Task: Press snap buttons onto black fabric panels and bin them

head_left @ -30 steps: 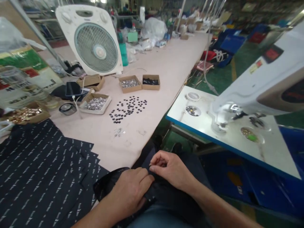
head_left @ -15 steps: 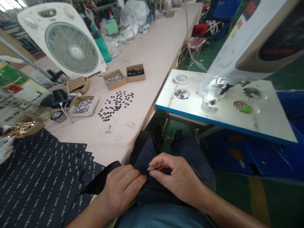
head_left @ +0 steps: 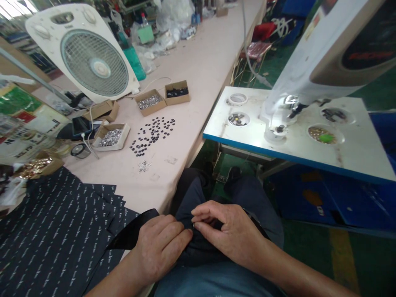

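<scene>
Over my lap, my left hand (head_left: 163, 247) is closed on a piece of black fabric (head_left: 133, 234), which sticks out past its knuckles to the left. Close beside it, my right hand (head_left: 230, 235) pinches thumb and forefinger together around a small shiny piece (head_left: 194, 225), too small to name. Dark printed fabric pieces (head_left: 62, 231) lie stacked on the table left of my hands. Farther up the table are scattered black round snap-like buttons (head_left: 153, 134) and a little heap of small silver parts (head_left: 144, 166).
Small boxes of silver parts (head_left: 111, 137) and black parts (head_left: 177, 91) stand near a white fan (head_left: 100, 68). On my right, a white machine (head_left: 312, 78) rises from a blue-edged worktop (head_left: 235, 142) with round part trays. The pink-covered table (head_left: 198, 70) runs along the left.
The view has shifted slightly, so the table and machine appear a little displaced. Both hands keep nearly the same pose, close together over the lap.
</scene>
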Tool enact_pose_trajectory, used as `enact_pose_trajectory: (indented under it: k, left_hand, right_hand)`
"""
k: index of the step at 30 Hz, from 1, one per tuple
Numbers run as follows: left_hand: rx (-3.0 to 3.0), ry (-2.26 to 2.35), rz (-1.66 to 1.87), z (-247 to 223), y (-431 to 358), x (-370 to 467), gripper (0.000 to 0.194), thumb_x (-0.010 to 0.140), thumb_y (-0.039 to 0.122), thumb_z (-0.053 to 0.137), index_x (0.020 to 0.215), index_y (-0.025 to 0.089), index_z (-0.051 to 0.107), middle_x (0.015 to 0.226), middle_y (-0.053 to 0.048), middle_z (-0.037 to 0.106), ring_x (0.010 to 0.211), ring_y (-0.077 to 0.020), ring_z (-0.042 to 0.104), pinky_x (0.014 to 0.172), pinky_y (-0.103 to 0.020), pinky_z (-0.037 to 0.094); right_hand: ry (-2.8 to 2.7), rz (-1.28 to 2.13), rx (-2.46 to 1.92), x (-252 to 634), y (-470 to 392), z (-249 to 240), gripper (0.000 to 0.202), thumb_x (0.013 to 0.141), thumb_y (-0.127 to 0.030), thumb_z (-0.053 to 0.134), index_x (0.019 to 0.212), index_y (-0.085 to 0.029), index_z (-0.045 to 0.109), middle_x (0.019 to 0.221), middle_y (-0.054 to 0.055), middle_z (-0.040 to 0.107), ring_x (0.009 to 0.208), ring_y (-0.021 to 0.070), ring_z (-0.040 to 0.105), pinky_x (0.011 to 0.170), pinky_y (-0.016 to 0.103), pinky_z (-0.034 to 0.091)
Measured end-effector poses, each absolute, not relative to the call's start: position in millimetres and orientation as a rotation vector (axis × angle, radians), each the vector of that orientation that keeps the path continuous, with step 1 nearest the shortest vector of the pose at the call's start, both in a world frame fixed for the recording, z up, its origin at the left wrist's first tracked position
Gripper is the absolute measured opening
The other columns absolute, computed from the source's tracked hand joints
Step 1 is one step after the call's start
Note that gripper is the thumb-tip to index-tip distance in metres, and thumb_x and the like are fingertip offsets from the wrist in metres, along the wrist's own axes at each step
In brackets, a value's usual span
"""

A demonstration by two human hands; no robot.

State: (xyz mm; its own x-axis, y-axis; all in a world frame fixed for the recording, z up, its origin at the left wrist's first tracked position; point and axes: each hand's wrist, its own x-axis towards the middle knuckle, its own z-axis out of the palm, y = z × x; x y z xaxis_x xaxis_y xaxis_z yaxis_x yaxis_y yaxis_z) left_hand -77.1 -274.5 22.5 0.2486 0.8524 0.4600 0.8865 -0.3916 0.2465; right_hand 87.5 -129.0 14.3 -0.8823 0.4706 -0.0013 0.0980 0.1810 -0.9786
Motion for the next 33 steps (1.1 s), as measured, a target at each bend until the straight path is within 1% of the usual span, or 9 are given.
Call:
enact_pose_trajectory:
  k: [9, 15, 17, 20, 22, 25, 27, 29, 33]
  left_hand:
    - [-2.431, -1.763, -0.905, 19, -274, -77, 0.017, 0.092, 0.010, 0.051, 0.103, 0.010, 0.064, 0.086, -0.010, 0.067, 0.075, -0.0192, 0.058, 0.063, -0.032, 0.046]
    - [-2.390, -2.001, -0.985, 16, -271, -79, 0.020, 0.085, 0.007, 0.055, 0.102, 0.014, 0.061, 0.085, -0.006, 0.065, 0.072, -0.0163, 0.057, 0.060, -0.028, 0.043]
    - [-2.393, -2.077, -1.014, 17, -270, -79, 0.023, 0.083, 0.006, 0.055, 0.102, 0.016, 0.061, 0.085, -0.005, 0.065, 0.073, -0.0158, 0.058, 0.060, -0.027, 0.042]
    - [-2.361, -2.227, -1.099, 16, -268, -78, 0.028, 0.077, 0.002, 0.053, 0.099, 0.018, 0.061, 0.082, -0.002, 0.064, 0.073, -0.0146, 0.059, 0.061, -0.025, 0.041]
    - [-2.307, -2.377, -1.173, 15, -266, -78, 0.026, 0.076, 0.002, 0.055, 0.094, 0.019, 0.062, 0.082, -0.001, 0.063, 0.073, -0.0134, 0.059, 0.062, -0.024, 0.040]
    - [-2.196, -2.632, -1.264, 15, -262, -76, 0.017, 0.079, 0.006, 0.060, 0.087, 0.020, 0.064, 0.080, 0.002, 0.064, 0.072, -0.0116, 0.060, 0.062, -0.021, 0.040]
    - [-2.108, -2.832, -1.264, 16, -257, -76, 0.010, 0.081, 0.010, 0.063, 0.082, 0.019, 0.065, 0.077, 0.003, 0.063, 0.070, -0.0108, 0.058, 0.061, -0.021, 0.038]
    - [-2.038, -3.034, -1.259, 18, -253, -77, 0.003, 0.082, 0.018, 0.067, 0.079, 0.018, 0.066, 0.075, 0.003, 0.061, 0.069, -0.0109, 0.055, 0.061, -0.021, 0.037]
    - [-1.884, -3.403, -1.414, 19, -249, -81, 0.018, 0.079, 0.031, 0.074, 0.082, 0.015, 0.068, 0.075, 0.003, 0.059, 0.070, -0.0115, 0.051, 0.063, -0.022, 0.036]
  right_hand:
    - [-2.416, 1.462, -0.333, 90, -123, 17, 0.020, 0.089, -0.009, 0.060, 0.099, -0.023, 0.069, 0.091, -0.004, 0.075, 0.082, 0.0097, 0.070, 0.075, 0.019, 0.047]
    - [-2.556, 1.342, -0.280, 95, -116, 31, 0.020, 0.091, -0.020, 0.058, 0.109, -0.023, 0.067, 0.095, -0.001, 0.075, 0.085, 0.0160, 0.069, 0.080, 0.026, 0.046]
    - [-2.596, 1.383, -0.293, 96, -115, 36, 0.033, 0.086, -0.036, 0.069, 0.116, -0.024, 0.065, 0.100, 0.001, 0.074, 0.090, 0.0203, 0.069, 0.084, 0.030, 0.046]
    - [-2.637, 1.418, -0.291, 95, -115, 35, 0.067, 0.069, -0.054, 0.082, 0.126, -0.025, 0.062, 0.111, 0.005, 0.073, 0.099, 0.0267, 0.068, 0.092, 0.036, 0.045]
    - [-2.667, 1.403, -0.307, 92, -117, 29, 0.066, 0.071, -0.048, 0.083, 0.128, -0.025, 0.060, 0.116, 0.006, 0.071, 0.103, 0.0279, 0.067, 0.095, 0.038, 0.044]
    - [-2.668, 1.432, -0.362, 86, -119, 18, 0.048, 0.083, -0.025, 0.074, 0.129, -0.025, 0.058, 0.121, 0.005, 0.070, 0.107, 0.0252, 0.066, 0.095, 0.036, 0.045]
    - [-2.611, 1.516, -0.383, 83, -118, 12, 0.046, 0.085, -0.014, 0.067, 0.129, -0.026, 0.059, 0.122, 0.003, 0.069, 0.108, 0.0229, 0.066, 0.095, 0.034, 0.046]
    - [-2.533, 1.633, -0.403, 81, -115, 11, 0.046, 0.084, -0.010, 0.065, 0.126, -0.027, 0.060, 0.120, 0.001, 0.070, 0.108, 0.0209, 0.065, 0.095, 0.032, 0.046]
    - [-2.368, 1.967, -0.481, 78, -108, 13, 0.036, 0.084, -0.010, 0.063, 0.118, -0.025, 0.065, 0.102, -0.001, 0.073, 0.093, 0.0170, 0.067, 0.083, 0.027, 0.049]
